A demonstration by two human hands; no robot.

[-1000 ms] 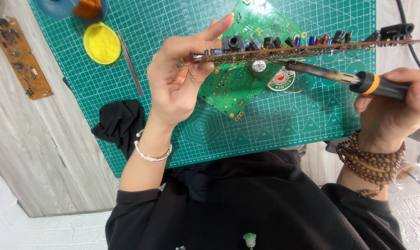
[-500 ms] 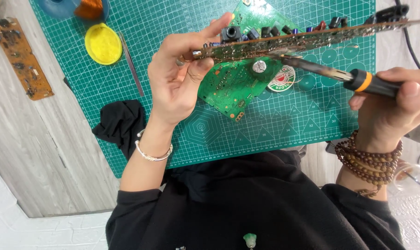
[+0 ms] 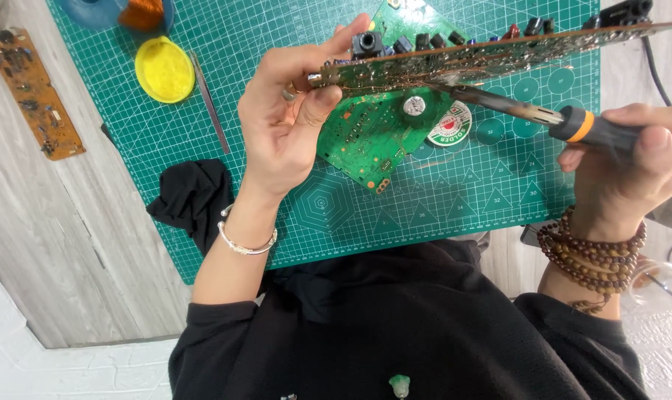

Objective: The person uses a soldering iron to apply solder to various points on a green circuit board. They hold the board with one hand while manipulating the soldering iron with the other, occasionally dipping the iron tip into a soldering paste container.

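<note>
My left hand (image 3: 291,118) grips the left end of a long brown circuit board (image 3: 491,53), held edge-on above the green cutting mat (image 3: 277,215), its components pointing away. My right hand (image 3: 625,170) holds a soldering iron (image 3: 573,122) by its black handle with an orange collar. The iron's metal tip reaches the underside of the raised board near its middle. Below it on the mat lie a green circuit board (image 3: 373,137) and a small round solder tin (image 3: 448,124).
A yellow round lid (image 3: 164,70), tweezers (image 3: 208,104) and a blue dish with copper wire (image 3: 121,13) sit at the mat's upper left. A brown circuit board (image 3: 34,92) lies on the wooden table. Black cloth (image 3: 191,200) rests at the mat's left edge.
The raised board has tilted, its right end rising toward the top of the view. The soldering iron has followed it upward, its tip staying against the board's underside.
</note>
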